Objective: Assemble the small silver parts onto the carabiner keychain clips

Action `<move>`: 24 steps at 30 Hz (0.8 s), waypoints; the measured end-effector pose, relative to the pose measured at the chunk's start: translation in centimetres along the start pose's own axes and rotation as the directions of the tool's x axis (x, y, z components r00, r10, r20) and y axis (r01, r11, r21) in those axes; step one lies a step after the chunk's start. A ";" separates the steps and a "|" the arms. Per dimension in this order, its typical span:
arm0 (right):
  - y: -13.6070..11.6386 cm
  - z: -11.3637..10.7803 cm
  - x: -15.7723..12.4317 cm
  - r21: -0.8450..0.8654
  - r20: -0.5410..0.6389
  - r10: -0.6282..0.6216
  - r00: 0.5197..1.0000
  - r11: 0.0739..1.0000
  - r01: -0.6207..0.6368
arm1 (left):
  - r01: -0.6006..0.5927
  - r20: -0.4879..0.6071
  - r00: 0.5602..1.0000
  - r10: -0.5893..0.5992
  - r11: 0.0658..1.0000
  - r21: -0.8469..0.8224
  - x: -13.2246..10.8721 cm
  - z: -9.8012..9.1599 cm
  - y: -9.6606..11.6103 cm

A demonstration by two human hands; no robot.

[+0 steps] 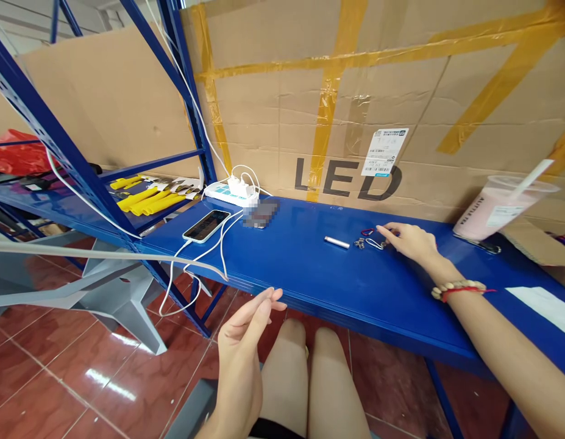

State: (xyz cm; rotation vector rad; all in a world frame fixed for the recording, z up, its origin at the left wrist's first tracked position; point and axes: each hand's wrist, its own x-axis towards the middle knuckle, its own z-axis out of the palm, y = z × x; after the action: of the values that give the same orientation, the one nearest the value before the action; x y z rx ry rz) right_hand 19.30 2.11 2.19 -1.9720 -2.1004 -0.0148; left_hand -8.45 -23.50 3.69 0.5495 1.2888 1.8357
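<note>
My left hand (pixel 245 347) is raised in front of the table edge, above my lap. Its thumb presses against the bent fingers, and nothing shows between them. My right hand (pixel 412 244), with a beaded bracelet and red cord at the wrist, rests low over the blue tabletop. Its fingers are bent together; whatever they pinch is hidden. Just left of its fingertips lie a small red carabiner (pixel 367 231), a white looped cord (pixel 374 243) and some small metal clasps (pixel 359 243). Farther left lies a short silvery-pink cylinder (pixel 337 242).
A phone (pixel 206 225) on a white cable lies at the left, near a power strip (pixel 231 193) with plugs. A tilted pink drink cup (pixel 497 207) with a straw stands right. Behind is a large cardboard box (pixel 273 122). Yellow-handled tools (pixel 154 200) lie on the left shelf.
</note>
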 end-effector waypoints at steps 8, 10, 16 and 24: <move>-5.4 -2.8 -2.4 0.153 -0.456 -0.036 0.889 0.981 0.118 | -0.101 0.093 0.990 0.104 0.994 -0.037 -0.5 -0.2 -0.1; -8.0 -3.1 -4.0 0.149 -0.433 -0.149 0.889 0.961 0.234 | -0.188 0.157 0.968 0.194 0.981 -0.056 -0.3 -0.4 -0.2; -16.3 -4.7 -13.6 0.853 -0.093 -0.400 0.912 0.440 0.280 | -0.172 0.134 0.976 0.174 0.985 -0.029 0.8 -0.8 -0.9; -20.6 -4.7 -20.4 0.770 0.354 -0.794 0.495 -0.054 -0.636 | 0.078 0.192 0.979 -0.074 0.997 -0.014 -0.7 -0.6 -0.1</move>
State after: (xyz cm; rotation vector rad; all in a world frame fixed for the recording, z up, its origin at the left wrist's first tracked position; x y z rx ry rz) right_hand 0.81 -20.40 6.26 -0.4854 -1.3161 2.3698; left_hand -8.49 -24.40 3.45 0.6399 1.1450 1.6875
